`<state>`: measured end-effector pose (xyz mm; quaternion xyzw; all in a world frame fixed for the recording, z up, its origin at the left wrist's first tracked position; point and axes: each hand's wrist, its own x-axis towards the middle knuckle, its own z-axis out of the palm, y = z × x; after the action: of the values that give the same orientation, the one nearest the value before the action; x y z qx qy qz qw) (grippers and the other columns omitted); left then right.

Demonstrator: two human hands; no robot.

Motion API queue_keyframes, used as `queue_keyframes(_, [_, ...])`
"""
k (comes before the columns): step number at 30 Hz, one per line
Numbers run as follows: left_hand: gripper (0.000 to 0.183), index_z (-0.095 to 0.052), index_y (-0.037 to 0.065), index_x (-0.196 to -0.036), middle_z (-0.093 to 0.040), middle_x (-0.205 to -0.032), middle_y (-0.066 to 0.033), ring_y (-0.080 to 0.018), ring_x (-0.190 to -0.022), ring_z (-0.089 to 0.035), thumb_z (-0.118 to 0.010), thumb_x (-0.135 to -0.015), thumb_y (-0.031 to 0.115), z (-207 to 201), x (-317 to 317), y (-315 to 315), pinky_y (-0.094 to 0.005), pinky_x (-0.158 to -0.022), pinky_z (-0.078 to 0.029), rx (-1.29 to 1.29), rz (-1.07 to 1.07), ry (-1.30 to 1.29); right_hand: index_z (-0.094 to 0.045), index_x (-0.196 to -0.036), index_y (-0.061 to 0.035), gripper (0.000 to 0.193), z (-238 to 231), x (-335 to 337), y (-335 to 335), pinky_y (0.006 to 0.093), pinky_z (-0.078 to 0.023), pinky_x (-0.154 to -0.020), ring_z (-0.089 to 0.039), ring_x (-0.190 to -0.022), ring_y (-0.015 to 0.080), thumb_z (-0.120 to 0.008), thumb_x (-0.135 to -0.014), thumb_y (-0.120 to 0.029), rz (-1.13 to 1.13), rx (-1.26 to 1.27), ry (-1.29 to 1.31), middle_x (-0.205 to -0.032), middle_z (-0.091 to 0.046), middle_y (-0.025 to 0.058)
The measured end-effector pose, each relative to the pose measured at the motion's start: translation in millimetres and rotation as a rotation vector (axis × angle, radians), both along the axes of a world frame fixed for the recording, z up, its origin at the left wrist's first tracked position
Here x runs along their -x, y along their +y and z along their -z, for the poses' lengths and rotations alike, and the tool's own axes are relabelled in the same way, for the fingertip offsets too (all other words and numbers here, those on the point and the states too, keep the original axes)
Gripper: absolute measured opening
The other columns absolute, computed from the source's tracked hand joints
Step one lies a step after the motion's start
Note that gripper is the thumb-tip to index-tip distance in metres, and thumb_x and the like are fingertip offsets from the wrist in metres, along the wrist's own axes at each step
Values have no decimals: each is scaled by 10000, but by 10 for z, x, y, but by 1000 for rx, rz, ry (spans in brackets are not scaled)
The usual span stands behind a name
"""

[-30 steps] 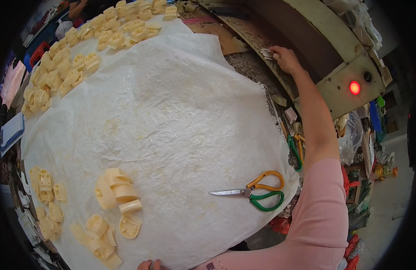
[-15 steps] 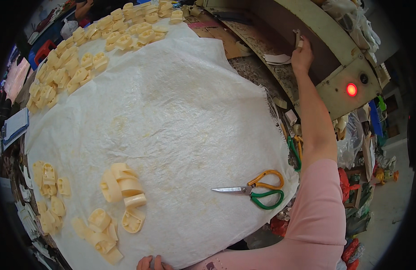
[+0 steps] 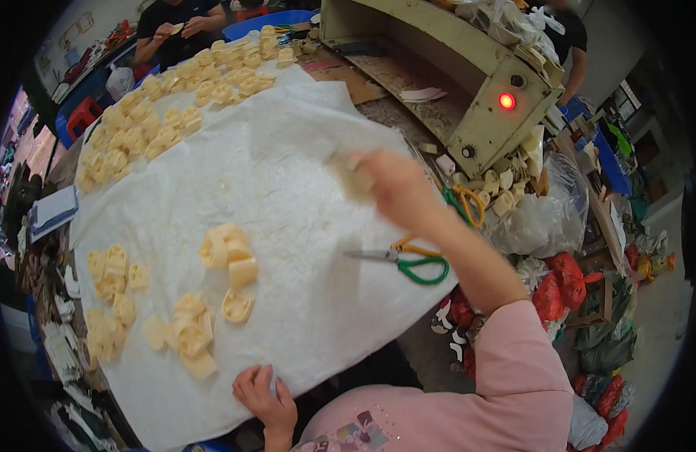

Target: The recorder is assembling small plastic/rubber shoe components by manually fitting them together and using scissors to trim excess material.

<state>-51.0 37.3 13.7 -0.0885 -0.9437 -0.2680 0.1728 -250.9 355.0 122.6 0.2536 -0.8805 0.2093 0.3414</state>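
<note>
Over the white sheet (image 3: 288, 177), my right hand (image 3: 401, 188) is smeared by motion, its fingers closed on a pale beige piece (image 3: 353, 181) too blurred to name. Below that hand lies a pair of scissors (image 3: 419, 270) with one green and one orange handle, partly covered by my forearm. My left hand (image 3: 265, 395) rests at the sheet's near edge, fingers apart and holding nothing. Left of centre are small groups of cream plastic-looking pieces (image 3: 229, 247), some rounded with hollows. A larger spread of similar pieces (image 3: 137, 132) covers the far left of the sheet.
A beige metal box (image 3: 480, 113) with a lit red lamp and an open front stands at the far right. Beside it are a second pair of scissors (image 3: 465, 203) and clear plastic bags (image 3: 540, 222). A clipboard (image 3: 54, 211) lies left. Another person (image 3: 178, 34) sits beyond the table.
My right hand has come out of the metal box and back over the sheet, carrying a pale piece. The view has shifted, showing more of my left hand and the people beyond.
</note>
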Motion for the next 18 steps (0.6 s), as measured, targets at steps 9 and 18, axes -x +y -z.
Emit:
queue_keyframes(9, [415, -370, -18, -1323, -532, -1192, -134, -230, -1089, -538, -404, -952, 164, -109, -353, -192, -354, -930, -431, -1949, -158, -438, -536, -1090, 33, 436, 576, -1766, -2137, 326, -503, -672, -579, -828, 252, -663, -691, -88, -516, -73, -434, -975, -593, 116])
queue_keyframes(18, [317, -478, -53, -1220, -615, -1027, -145, -173, -864, -633, -440, -906, -29, -41, -454, -633, -280, -749, -535, -1505, -276, -318, -567, -1078, -62, 397, 845, -1614, -2235, 429, -363, -903, -506, -1051, 279, -664, -694, -78, -483, -61, -522, -1094, -583, 101])
